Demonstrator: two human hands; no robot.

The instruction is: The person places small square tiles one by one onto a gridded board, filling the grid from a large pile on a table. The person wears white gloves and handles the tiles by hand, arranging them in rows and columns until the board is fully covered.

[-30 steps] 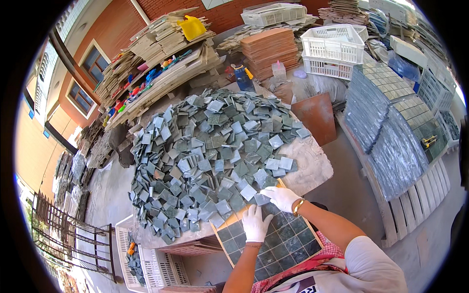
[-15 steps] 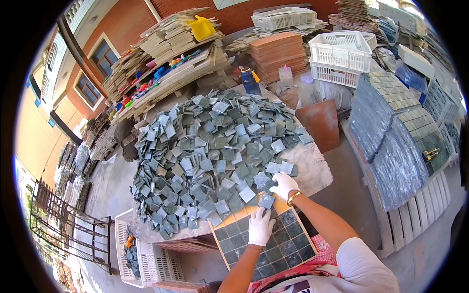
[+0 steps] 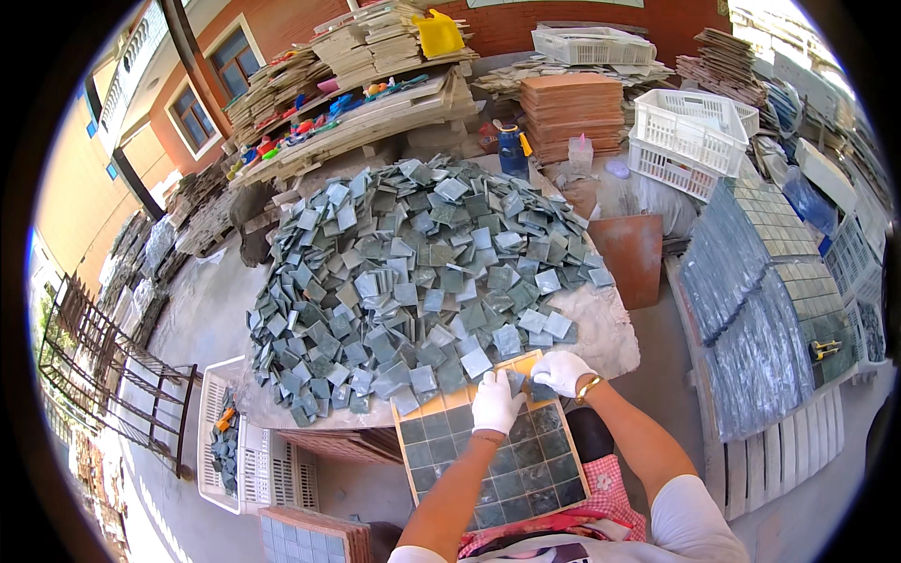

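Two gloved hands are seen at the far end of a grid tray [image 3: 488,460]. A second ago the right hand [image 3: 560,371] was out on the edge of the tile heap [image 3: 422,281]; now it has been pulled back to the tray's top corner. The left hand [image 3: 495,403] has been kept on the tray's top rows. So a fresh tile seems to have been fetched and is being set in its square. A small grey-green tile [image 3: 516,380] is pinched between the fingers of the two hands, just over the last bare squares. Both hands are curled, but which one has the real hold cannot be told. Most squares of the tray are filled already, so the sheet looks nearly done. The tiles are flat, square and stony, in dull green and grey, some shiny. They are heaped loosely on a rough pale table [image 3: 610,333]. The tray's frame is tan and thin. White plastic crates [image 3: 690,141] with holes are stacked behind.
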